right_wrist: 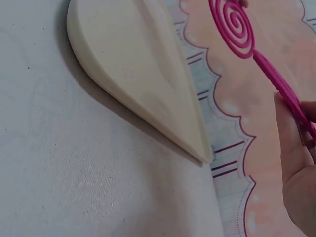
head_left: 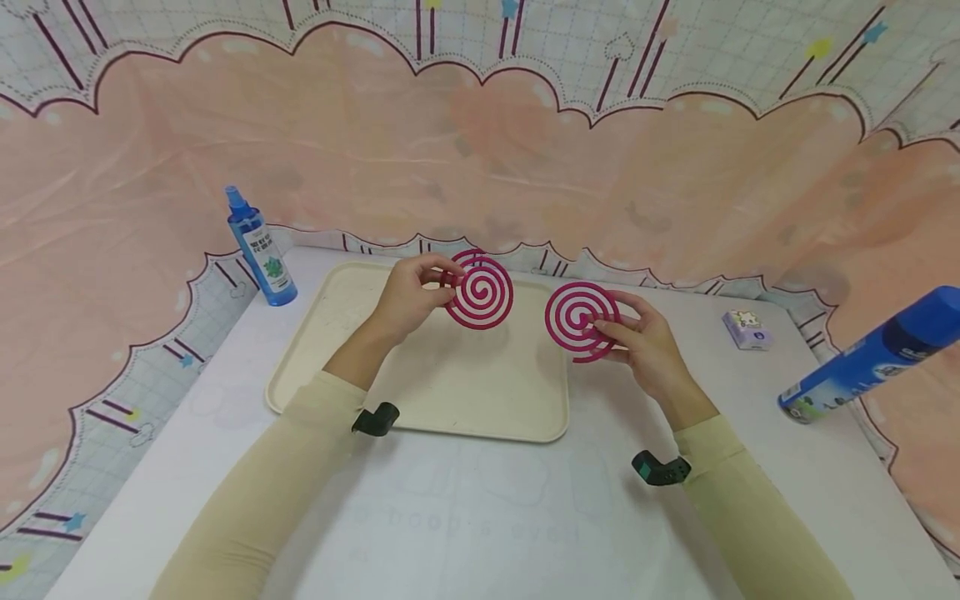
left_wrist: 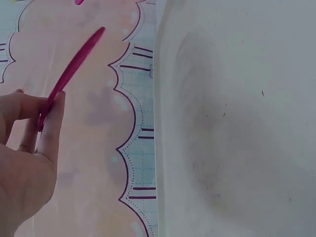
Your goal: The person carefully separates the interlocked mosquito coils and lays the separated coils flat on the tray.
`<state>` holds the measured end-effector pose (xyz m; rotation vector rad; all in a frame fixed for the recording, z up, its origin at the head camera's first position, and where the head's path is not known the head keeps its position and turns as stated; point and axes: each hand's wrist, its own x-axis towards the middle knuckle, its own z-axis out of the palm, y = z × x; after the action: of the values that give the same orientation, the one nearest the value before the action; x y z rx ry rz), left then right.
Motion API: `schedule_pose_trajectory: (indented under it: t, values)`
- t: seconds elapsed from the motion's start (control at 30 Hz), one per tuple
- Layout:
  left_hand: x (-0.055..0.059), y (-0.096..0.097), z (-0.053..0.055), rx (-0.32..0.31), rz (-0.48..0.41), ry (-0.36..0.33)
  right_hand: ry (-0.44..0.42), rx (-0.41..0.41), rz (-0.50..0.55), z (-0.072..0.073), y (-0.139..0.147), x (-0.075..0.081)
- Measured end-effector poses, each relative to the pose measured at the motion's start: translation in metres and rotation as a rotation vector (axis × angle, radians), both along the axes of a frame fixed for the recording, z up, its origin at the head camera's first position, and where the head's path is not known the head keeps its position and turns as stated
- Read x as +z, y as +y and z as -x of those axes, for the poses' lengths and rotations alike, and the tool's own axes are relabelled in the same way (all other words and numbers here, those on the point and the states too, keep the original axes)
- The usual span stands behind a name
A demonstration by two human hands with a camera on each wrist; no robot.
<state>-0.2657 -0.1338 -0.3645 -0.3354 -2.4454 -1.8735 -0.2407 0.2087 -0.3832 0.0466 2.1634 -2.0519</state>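
Note:
Two magenta mosquito coils are held up, apart from each other, in the head view. My left hand (head_left: 410,292) pinches the left mosquito coil (head_left: 491,315) by its left edge, above the cream tray (head_left: 450,421). In the left wrist view this coil (left_wrist: 79,59) appears edge-on between thumb and fingers. My right hand (head_left: 652,346) pinches the right mosquito coil (head_left: 562,310) from its right side, with the thumb across its face, near the tray's right edge. The right wrist view shows that coil (right_wrist: 276,76) edge-on, with the other spiral beyond it.
A blue spray bottle (head_left: 262,257) stands left of the tray. To the right are a small purple box (head_left: 746,330) and a tall blue aerosol can (head_left: 862,358). The white table (head_left: 480,533) meets a patterned cloth backdrop (head_left: 375,150) behind and at both sides.

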Motion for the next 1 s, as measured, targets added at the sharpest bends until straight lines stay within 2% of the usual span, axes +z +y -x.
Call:
schedule_pose_trajectory:
  t: [0.33,0.6,0.73,1.0]
  values:
    - [-0.002,-0.020,0.001,0.010,0.120,-0.060,0.035,0.045,-0.079,0.017,-0.016,-0.007]
    - [-0.002,-0.038,0.005,-0.015,0.171,-0.183,0.080,0.153,-0.285,0.033,-0.032,-0.004]
    - [-0.005,-0.047,0.006,-0.016,0.203,-0.250,0.061,0.201,-0.330,0.043,-0.041,-0.007]
    - [-0.011,-0.061,0.008,-0.034,0.254,-0.334,0.011,0.294,-0.430,0.055,-0.060,-0.014]
